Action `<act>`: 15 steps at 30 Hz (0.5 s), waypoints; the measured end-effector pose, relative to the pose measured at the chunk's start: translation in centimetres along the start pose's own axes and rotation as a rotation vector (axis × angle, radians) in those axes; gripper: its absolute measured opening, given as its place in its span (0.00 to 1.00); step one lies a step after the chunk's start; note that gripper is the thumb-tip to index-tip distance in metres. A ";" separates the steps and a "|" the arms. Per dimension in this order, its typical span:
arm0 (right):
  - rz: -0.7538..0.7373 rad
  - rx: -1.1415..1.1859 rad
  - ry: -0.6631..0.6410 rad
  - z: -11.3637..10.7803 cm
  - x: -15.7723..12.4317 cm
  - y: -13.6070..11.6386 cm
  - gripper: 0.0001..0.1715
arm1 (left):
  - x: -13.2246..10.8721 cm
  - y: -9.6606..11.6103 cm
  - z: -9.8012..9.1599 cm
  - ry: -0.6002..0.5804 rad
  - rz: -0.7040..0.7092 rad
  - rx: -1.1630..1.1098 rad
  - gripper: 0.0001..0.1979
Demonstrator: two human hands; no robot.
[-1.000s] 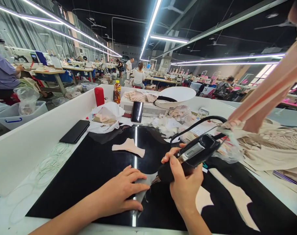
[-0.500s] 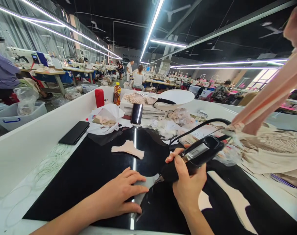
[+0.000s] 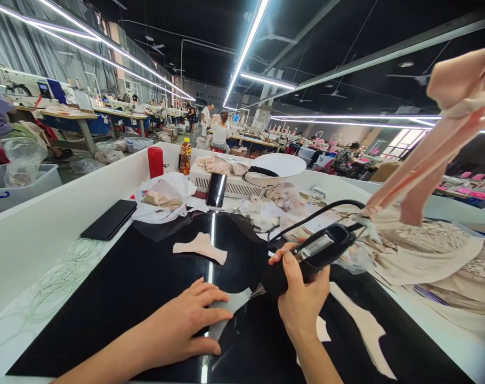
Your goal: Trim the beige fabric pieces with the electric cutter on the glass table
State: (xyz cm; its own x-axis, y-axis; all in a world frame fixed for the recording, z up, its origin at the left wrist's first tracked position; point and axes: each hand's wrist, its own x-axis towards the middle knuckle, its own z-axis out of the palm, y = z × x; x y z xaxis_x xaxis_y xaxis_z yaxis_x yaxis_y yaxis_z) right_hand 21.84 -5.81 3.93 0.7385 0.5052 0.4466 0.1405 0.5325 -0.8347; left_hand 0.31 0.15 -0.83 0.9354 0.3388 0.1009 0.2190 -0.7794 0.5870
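My left hand (image 3: 196, 320) lies with fingers spread, pressing a small grey curved piece (image 3: 236, 303) flat on the glossy black board (image 3: 118, 298). My right hand (image 3: 302, 296) is wrapped round a black corded hot knife (image 3: 326, 248), tilted down to the left. Its flat metal tip (image 3: 258, 290) is at the grey piece's upper right end; whether it touches is hard to tell. A pink fabric strip (image 3: 410, 176) is tied near the tool's rear. Pale pink cut pieces lie on the board: one (image 3: 200, 248) beyond my left hand, another (image 3: 358, 325) right of my right wrist.
At left are a black phone (image 3: 110, 220) and pale green loops (image 3: 58, 282). Behind the board stand a propped phone (image 3: 216, 190), a plastic bag (image 3: 164, 197), a red container (image 3: 155, 162) and a drink bottle (image 3: 185, 156). Beige fabric (image 3: 438, 250) is heaped at right. Co-workers sit farther off.
The whole view has shifted a little, so the scene sits farther left. The tool's tip stays at the grey piece's end, and both hands keep nearly the same pose.
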 end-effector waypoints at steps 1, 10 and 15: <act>-0.001 0.002 0.004 0.0 0.1 0.0 0.22 | 0.0 0.1 -0.1 -0.005 -0.004 0.002 0.30; 0.013 -0.003 0.010 -0.1 -0.3 0.1 0.21 | 0.1 0.3 -0.2 -0.053 -0.026 0.045 0.29; 0.005 -0.023 0.024 -0.2 -0.2 0.2 0.21 | 0.0 0.0 0.0 -0.004 0.007 0.031 0.29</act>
State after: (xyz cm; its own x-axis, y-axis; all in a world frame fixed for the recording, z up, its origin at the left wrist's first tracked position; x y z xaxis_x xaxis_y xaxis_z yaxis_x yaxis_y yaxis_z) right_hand 21.79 -5.91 3.57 0.7550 0.4908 0.4348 0.1520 0.5140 -0.8442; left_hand 0.34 0.16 -0.79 0.9381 0.3312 0.1016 0.2210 -0.7979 0.5609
